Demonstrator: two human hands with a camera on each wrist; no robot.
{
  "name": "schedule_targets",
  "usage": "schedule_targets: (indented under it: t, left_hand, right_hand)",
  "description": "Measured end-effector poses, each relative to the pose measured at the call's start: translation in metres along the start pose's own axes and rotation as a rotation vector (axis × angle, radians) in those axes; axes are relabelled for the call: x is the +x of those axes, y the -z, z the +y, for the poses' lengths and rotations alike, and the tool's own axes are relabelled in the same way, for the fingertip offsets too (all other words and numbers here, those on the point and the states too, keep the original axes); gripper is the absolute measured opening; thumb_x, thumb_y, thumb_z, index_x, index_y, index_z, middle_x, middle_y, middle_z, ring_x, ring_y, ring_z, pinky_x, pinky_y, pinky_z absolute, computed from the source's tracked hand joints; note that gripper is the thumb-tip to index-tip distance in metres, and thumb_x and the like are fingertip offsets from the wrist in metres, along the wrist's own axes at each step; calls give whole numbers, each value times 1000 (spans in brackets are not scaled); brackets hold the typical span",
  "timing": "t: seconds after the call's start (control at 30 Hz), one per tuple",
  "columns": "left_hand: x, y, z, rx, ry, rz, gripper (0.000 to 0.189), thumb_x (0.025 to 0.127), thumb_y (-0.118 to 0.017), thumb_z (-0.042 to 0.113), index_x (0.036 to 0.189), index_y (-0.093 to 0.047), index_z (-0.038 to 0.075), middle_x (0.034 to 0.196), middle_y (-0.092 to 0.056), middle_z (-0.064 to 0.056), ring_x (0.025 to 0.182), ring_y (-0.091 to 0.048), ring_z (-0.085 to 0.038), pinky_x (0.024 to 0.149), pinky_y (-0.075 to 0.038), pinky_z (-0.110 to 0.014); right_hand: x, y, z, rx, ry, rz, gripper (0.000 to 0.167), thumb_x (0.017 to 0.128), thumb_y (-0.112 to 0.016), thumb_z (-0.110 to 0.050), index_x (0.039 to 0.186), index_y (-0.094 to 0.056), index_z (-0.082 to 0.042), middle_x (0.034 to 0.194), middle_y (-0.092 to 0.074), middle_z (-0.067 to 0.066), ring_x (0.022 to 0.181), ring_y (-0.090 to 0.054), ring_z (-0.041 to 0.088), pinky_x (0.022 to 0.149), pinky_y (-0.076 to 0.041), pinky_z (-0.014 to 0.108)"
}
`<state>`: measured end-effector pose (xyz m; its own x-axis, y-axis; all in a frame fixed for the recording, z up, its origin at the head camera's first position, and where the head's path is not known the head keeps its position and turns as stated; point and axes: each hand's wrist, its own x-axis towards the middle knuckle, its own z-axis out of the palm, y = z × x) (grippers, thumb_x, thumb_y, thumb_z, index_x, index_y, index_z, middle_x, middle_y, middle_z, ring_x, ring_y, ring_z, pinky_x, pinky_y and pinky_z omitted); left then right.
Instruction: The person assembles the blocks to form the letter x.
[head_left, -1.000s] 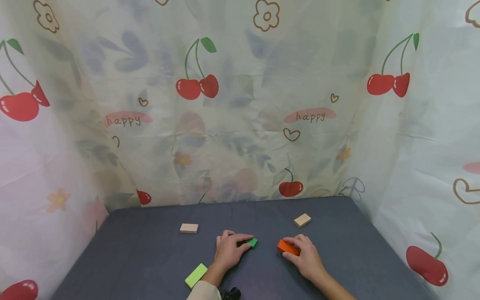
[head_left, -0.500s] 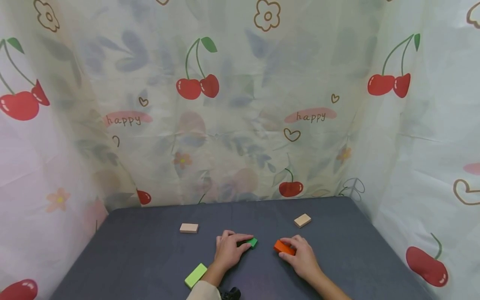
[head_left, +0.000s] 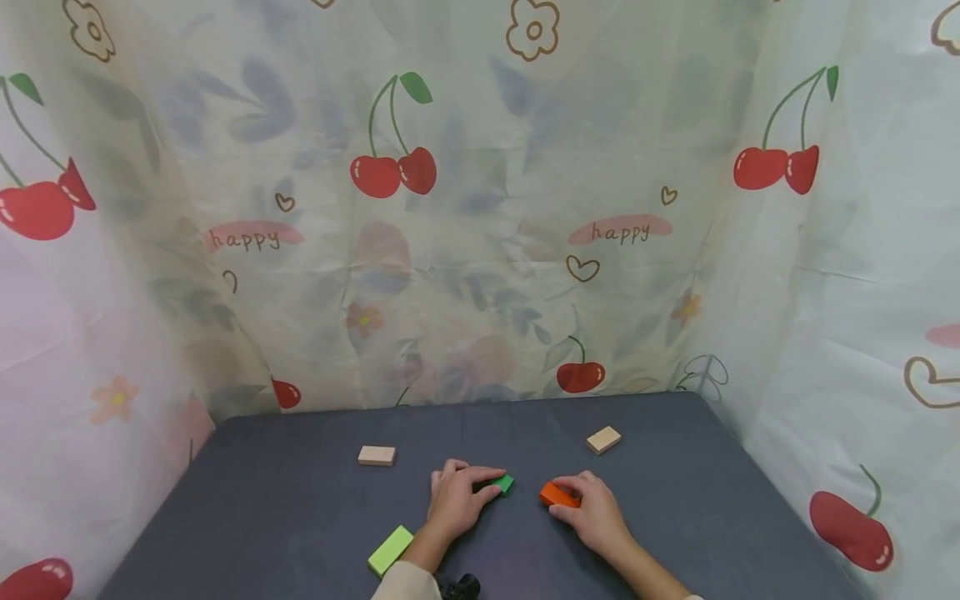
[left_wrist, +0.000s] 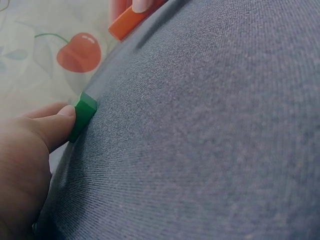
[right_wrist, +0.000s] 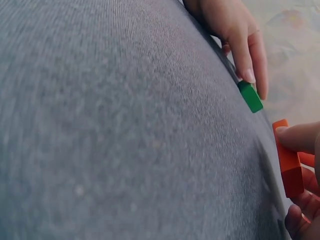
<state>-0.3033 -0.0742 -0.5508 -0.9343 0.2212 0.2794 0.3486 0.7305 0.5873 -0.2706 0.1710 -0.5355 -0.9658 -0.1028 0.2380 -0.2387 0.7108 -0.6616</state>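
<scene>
My left hand (head_left: 456, 500) pinches a green block (head_left: 503, 483) between thumb and fingers, low on the dark cloth. In the left wrist view the green block (left_wrist: 83, 116) sits against the fabric, its far end sticking out past the thumb. To the right, my right hand (head_left: 596, 512) grips an orange block (head_left: 558, 495) by its long sides. A shadow lies under the orange block (right_wrist: 288, 162) in the right wrist view. The two blocks face each other across a small gap, the orange one pointing toward the green one.
A lime-green block (head_left: 391, 551) lies beside the left forearm. Two pale wooden blocks, a left one (head_left: 377, 456) and a right one (head_left: 603, 440), rest farther back on the dark table (head_left: 285, 500). A black object (head_left: 461, 587) shows by the left sleeve. A cherry-patterned curtain (head_left: 480, 250) encloses the table.
My right hand has slid left with the orange block, narrowing the gap to the green block. My left hand and the green block have stayed in place.
</scene>
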Motion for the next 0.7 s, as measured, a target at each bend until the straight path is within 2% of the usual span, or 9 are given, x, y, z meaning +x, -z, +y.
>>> schedule_targets:
  t: [0.2,0.47,0.7]
  left_hand:
    - [0,1,0,-8,-2,1,28,89,-70,38,117,-72,37,110,-66,21,96,-42,-12,76,-26,-40]
    - [0,1,0,-13,-7,3,28,89,-70,38,117,-72,36,111,-66,21,95,-42,-12,75,-26,-40]
    - [0,1,0,-9,0,-2,28,89,-69,39,117,-72,38,111,-66,21,96,-42,-12,76,-27,-40]
  right_hand:
    - [2,-3,-4,-7,-2,-13,33,73,-86,-20,104,-74,-14,84,-55,-5,76,-49,13,70,-41,34]
    - [4,-9,-5,-5,17,11,33,70,-87,-18,100,-75,-13,83,-56,-6,75,-50,12,71,-42,33]
    - [7,-10,-8,-6,30,-15,32,71,-87,-18,100,-75,-12,84,-57,-4,77,-51,12,71,-42,33]
